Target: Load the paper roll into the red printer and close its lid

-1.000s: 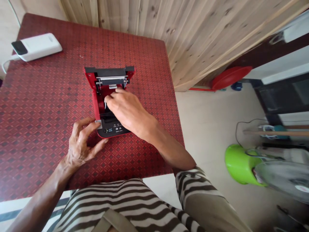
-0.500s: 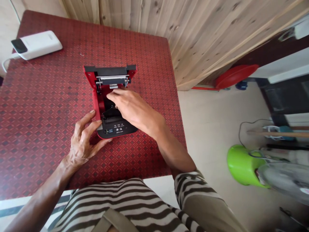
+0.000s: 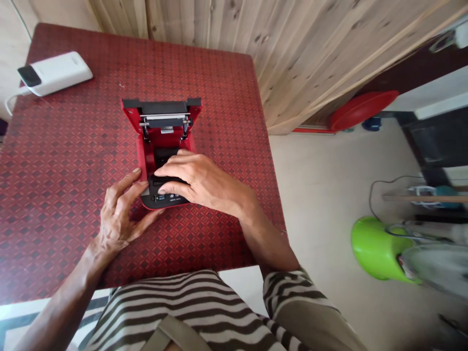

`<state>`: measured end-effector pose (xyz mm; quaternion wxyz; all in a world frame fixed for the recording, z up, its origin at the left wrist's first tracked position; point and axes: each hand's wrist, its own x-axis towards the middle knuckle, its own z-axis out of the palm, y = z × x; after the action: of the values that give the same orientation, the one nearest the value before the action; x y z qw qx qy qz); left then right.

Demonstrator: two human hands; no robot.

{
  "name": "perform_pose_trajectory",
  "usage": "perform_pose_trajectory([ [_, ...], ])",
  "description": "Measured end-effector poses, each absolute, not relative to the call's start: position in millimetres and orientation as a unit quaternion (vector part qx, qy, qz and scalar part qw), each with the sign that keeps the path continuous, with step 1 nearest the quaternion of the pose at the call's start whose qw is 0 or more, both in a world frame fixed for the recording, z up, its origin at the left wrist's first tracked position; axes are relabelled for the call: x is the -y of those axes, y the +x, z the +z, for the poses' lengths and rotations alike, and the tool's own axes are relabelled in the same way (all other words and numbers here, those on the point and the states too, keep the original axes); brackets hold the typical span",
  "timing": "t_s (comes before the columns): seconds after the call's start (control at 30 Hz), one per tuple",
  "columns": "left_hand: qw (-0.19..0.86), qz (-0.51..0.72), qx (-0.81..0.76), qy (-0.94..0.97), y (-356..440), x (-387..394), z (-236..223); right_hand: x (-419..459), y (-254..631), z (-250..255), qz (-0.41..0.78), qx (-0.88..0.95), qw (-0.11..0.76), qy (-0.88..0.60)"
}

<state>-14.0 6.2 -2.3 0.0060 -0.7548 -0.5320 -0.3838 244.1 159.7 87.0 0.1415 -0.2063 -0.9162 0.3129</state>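
A small red and black label printer (image 3: pixel 142 155) rests on the table with its lid (image 3: pixel 161 107) raised at the back. A roller and metal bar show inside the lid. My left hand (image 3: pixel 119 214) steadies the printer's front left corner, with the fingers on its left side and the thumb at the front edge. My right hand (image 3: pixel 199 180) reaches over from the right, its thumb and fingers apart above the black front panel (image 3: pixel 163 198). It covers part of the panel and the compartment. Nothing shows between its fingers.
The table (image 3: pixel 73 146) has a red patterned top. A white power bank (image 3: pixel 62 73) with a cable lies at its far left. A wooden plank wall (image 3: pixel 204 24) borders the back. A green bucket (image 3: pixel 373 248) stands on the floor to the right.
My right hand has drawn back from inside the compartment to the front panel, and its pinched fingers have come apart. A black flap seen tilted up earlier no longer shows raised. My left hand keeps its hold.
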Motion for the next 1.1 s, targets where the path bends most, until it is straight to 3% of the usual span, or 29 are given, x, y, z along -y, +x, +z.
perform_pose_trajectory([
  [0.23, -0.003, -0.387, 0.508, -0.770, -29.7, -18.7, 36.2, -152.4, 258.9, 82.5, 0.246, 0.925, 0.215, -0.194],
  [0.43, 0.058, -0.375, 0.481, -0.790, -42.3, -95.2, 81.6, -130.0, 268.1, 70.5, 0.142, 0.904, 0.335, -0.226],
  [0.53, -0.042, -0.339, 0.516, -0.786, -43.5, -133.0, 89.5, -119.3, 270.9, 62.4, 0.117, 0.893, 0.355, -0.253],
  [0.63, -0.085, -0.329, 0.512, -0.789, -39.3, -139.5, 87.6, -112.5, 272.4, 57.6, 0.116, 0.892, 0.340, -0.276],
  [0.9, -0.042, -0.339, 0.441, -0.830, -29.0, -66.3, 53.6, -106.7, 264.8, 56.1, 0.051, 0.868, 0.414, -0.270],
  [1.1, -0.025, -0.322, 0.462, -0.826, -27.6, -53.6, 25.5, -99.8, 267.3, 53.8, 0.061, 0.878, 0.379, -0.286],
])
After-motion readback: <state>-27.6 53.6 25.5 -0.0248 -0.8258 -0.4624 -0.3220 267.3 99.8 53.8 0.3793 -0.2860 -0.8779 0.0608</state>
